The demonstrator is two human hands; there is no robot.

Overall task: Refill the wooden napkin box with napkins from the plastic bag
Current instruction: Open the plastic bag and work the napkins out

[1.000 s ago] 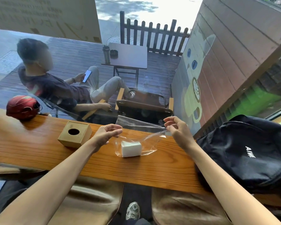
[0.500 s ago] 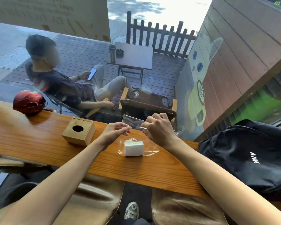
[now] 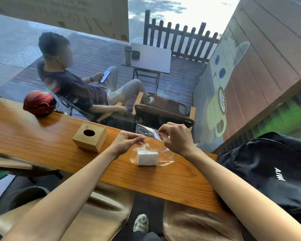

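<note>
A clear plastic bag [image 3: 167, 156] lies on the wooden counter [image 3: 42, 145] with a white stack of napkins [image 3: 147, 158] inside it. My left hand [image 3: 127, 142] pinches the bag's upper left edge. My right hand [image 3: 177, 138] is closed on the bag's top edge, just right of the left hand. The wooden napkin box [image 3: 90, 136], with a round hole in its lid, stands on the counter to the left of the bag, apart from both hands.
A red helmet [image 3: 39, 102] rests at the counter's far left. A black backpack [image 3: 271, 169] sits on the counter at the right. Behind the window glass a person sits on a chair, with a small table beyond. Brown stool seats [image 3: 97, 211] are below.
My right hand came in from the right to the bag's top and closed on it beside the left hand. The view shifted slightly; the napkin box has not moved.
</note>
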